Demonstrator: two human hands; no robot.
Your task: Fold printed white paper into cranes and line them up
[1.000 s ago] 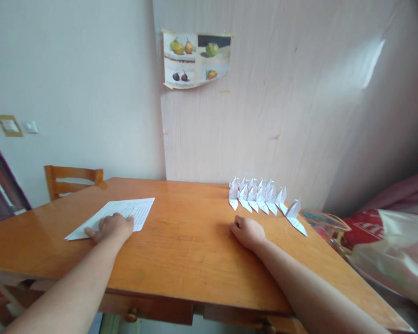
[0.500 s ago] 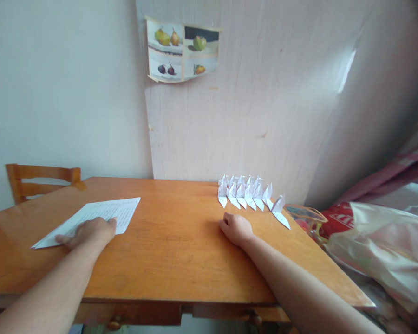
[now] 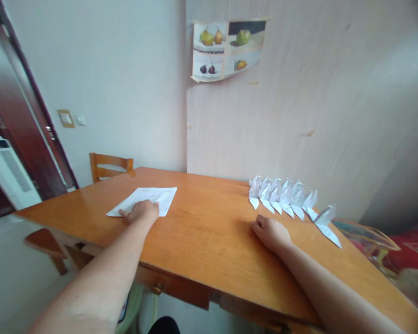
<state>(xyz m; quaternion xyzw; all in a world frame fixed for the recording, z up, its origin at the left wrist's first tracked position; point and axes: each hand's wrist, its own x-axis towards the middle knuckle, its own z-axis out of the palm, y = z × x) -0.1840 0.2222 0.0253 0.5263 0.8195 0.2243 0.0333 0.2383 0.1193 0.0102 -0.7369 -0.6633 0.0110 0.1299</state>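
My left hand (image 3: 142,212) lies on a white sheet of printed or written paper (image 3: 132,195), palm down, thumb and outer finger spread apart; its other fingers are partly hidden. The paper rests on the left half of the wooden table (image 3: 198,241) and may be more than one sheet. On the right, my right hand (image 3: 271,233) rests on the tabletop, curled into a loose fist with nothing visible in it. Just beyond it stand several folded paper figures (image 3: 277,195) in close rows. One more folded figure (image 3: 329,225) sits apart at their right end.
A wooden chair (image 3: 111,167) stands at the table's far left. Bags (image 3: 407,246) are piled beyond the right edge. A drawer knob (image 3: 156,289) sticks out below the front edge. Fruit pictures (image 3: 228,51) hang on the wall.
The view has swung to the left, so everything appears shifted right and a door and switches have come in. The left hand still lies on the paper; the right hand remains a fist.
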